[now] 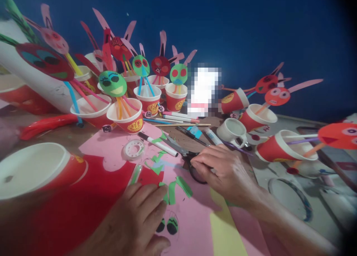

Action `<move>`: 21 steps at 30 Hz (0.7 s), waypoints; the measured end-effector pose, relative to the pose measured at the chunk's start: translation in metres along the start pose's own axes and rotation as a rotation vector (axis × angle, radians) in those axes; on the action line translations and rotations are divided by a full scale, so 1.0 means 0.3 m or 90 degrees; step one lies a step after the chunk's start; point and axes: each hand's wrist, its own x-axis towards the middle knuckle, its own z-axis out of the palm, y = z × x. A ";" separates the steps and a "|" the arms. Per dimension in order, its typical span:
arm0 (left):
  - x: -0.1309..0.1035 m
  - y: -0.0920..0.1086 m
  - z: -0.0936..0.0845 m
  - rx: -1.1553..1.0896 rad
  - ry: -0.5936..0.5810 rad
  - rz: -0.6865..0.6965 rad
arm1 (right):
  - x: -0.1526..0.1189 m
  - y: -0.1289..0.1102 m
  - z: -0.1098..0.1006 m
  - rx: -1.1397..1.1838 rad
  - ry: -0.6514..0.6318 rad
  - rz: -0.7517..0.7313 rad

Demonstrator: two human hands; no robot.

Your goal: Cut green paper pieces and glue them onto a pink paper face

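Note:
My right hand (223, 168) is closed at the handles of the black scissors (192, 161), whose blades point up and left over the table. My left hand (139, 215) lies over pink paper (195, 215) and red paper (106, 185), its fingers bent together; a clear strip with green (136, 174) shows just beyond them. Whether it holds anything is hidden. Green paper strips (178, 189) lie between the hands, with two green-and-black eye shapes (172, 225) below them. A black-capped marker (158, 143) and a tape roll (134, 150) rest farther back.
Several red paper cups (131, 116) with paper faces on straws stand along the back. Others lean at the right near a white mug (231, 131). A big cup (36, 170) lies at left. Yellow paper (225, 226) is beneath my right arm.

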 end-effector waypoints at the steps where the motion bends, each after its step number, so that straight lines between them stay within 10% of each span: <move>1: 0.002 0.000 -0.003 -0.001 0.004 0.001 | 0.001 0.006 0.003 -0.007 0.001 0.006; 14: -0.001 -0.056 0.043 0.030 0.199 0.087 | 0.015 0.004 0.030 -0.184 -0.024 0.072; 21: -0.008 -0.062 0.066 0.025 0.187 0.113 | 0.007 0.022 0.058 -0.263 -0.015 0.115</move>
